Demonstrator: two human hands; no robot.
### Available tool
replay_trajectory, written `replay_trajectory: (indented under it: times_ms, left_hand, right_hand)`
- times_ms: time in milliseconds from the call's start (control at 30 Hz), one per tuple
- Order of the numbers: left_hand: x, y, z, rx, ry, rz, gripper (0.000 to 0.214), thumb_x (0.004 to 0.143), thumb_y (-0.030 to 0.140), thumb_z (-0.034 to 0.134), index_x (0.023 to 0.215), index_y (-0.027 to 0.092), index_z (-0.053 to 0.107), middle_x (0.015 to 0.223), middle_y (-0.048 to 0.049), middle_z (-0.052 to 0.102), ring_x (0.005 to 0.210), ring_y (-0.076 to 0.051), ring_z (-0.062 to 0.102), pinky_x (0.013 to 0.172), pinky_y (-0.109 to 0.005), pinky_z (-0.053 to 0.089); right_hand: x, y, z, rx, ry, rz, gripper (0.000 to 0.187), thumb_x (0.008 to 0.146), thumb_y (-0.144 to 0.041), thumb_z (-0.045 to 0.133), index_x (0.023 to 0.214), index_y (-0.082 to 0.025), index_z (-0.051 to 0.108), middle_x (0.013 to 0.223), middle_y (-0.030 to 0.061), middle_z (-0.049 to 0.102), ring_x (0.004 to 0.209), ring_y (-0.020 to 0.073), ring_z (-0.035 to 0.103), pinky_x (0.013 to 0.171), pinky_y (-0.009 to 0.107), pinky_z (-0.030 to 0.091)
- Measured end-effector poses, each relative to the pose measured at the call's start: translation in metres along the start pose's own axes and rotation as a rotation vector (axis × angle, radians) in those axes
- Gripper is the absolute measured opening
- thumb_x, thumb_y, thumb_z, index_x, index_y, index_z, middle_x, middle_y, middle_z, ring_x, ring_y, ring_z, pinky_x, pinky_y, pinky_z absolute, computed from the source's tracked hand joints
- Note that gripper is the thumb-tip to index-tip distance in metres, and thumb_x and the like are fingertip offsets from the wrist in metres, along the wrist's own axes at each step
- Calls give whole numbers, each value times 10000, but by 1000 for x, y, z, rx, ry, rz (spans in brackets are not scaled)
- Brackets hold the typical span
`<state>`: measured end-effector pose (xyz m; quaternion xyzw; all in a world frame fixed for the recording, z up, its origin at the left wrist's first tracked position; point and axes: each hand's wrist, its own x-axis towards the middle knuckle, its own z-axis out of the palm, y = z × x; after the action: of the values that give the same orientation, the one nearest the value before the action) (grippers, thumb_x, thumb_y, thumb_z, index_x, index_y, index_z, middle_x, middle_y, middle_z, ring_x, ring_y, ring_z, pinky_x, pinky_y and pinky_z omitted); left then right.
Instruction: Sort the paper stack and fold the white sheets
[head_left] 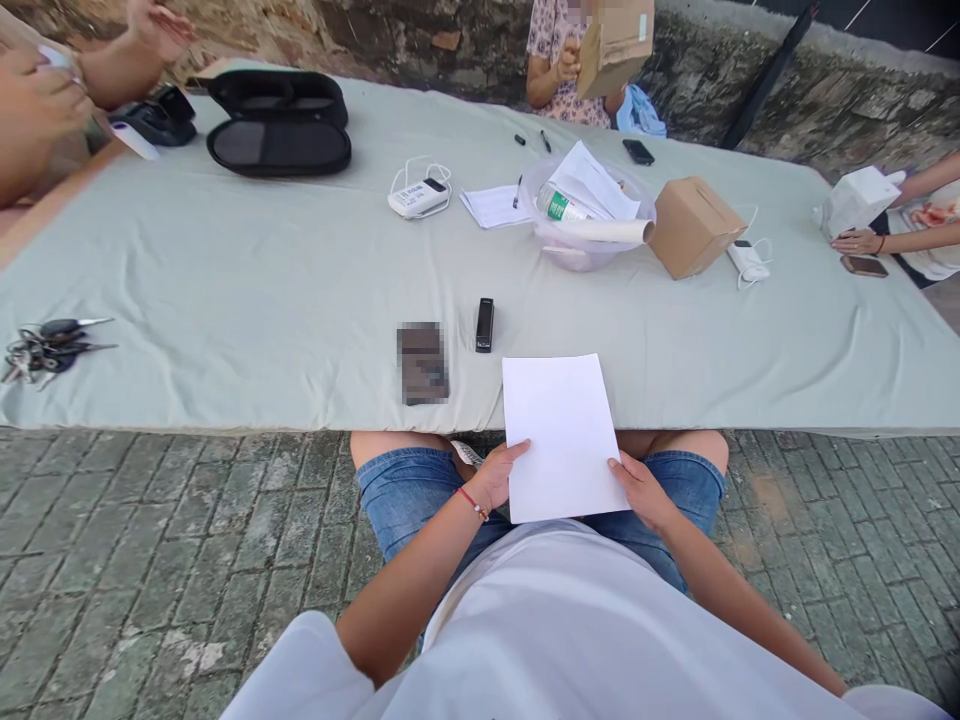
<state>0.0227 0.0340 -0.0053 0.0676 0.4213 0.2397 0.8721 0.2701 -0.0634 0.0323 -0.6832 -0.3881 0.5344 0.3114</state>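
Note:
A blank white sheet of paper (559,430) is held over my lap, its far end resting on the near edge of the table (262,280). My left hand (495,478) grips its left edge, thumb on top. My right hand (641,490) grips the lower right edge. Both hands are closed on the sheet. Just beyond the sheet lie a small black stapler-like object (484,324) and a blurred dark phone (422,362).
On the pale cloth are a bunch of keys (45,348), an open black case (279,122), a white power bank with cable (418,194), papers, a clear bowl (586,215) with a roll and bottle, a cardboard box (694,226). Other people sit opposite and at both ends.

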Motion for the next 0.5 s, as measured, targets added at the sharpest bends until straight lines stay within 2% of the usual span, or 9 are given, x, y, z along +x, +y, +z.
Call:
replay_trajectory:
  times_ms: [100, 167, 233, 267, 367, 500]
  left_hand:
    - [0, 0, -3, 17, -10, 1, 393, 735, 231, 757, 1070, 50, 660, 1035, -202, 720, 892, -293, 714, 925, -464, 524]
    - [-1, -2, -5, 26, -38, -24, 405, 733, 233, 758, 1081, 48, 661, 1041, -207, 718, 916, -299, 710, 929, -455, 521]
    - [-2, -5, -7, 28, -66, -66, 420, 736, 239, 757, 1096, 48, 658, 1055, -211, 714, 939, -303, 705, 934, -452, 516]
    - [-3, -7, -7, 30, -68, -82, 426, 738, 245, 755, 1103, 48, 655, 1059, -212, 713, 941, -304, 705, 936, -454, 515]
    - [-6, -9, -6, 33, -62, -108, 437, 750, 259, 745, 1119, 46, 647, 1064, -214, 711, 938, -305, 705, 939, -461, 511]
    - [-10, -11, -3, 19, -64, -103, 428, 770, 271, 724, 1121, 40, 643, 1057, -214, 712, 944, -303, 704, 943, -449, 512]
  right_hand:
    - [9, -14, -24, -234, 5, -18, 339, 854, -512, 543, 970, -220, 671, 856, 35, 717, 792, 221, 656, 772, 376, 527]
    - [20, -31, -42, -323, 156, -10, 307, 887, -464, 484, 978, -220, 647, 816, 37, 704, 715, 202, 659, 706, 353, 529]
    - [36, -53, -54, -395, 302, -84, 295, 916, -418, 440, 1010, -220, 638, 832, 45, 702, 740, 193, 667, 744, 345, 520]
    - [46, -65, -56, -439, 307, -148, 292, 925, -397, 429, 1026, -222, 639, 850, 47, 705, 776, 193, 668, 787, 350, 512]
    - [80, -96, -43, -617, 179, -321, 294, 943, -359, 413, 1039, -230, 659, 980, 48, 708, 926, 211, 651, 871, 367, 486]
    - [127, -114, 0, -785, 22, -446, 370, 963, -319, 392, 1250, -187, 585, 1290, 89, 600, 1197, 257, 529, 994, 427, 429]
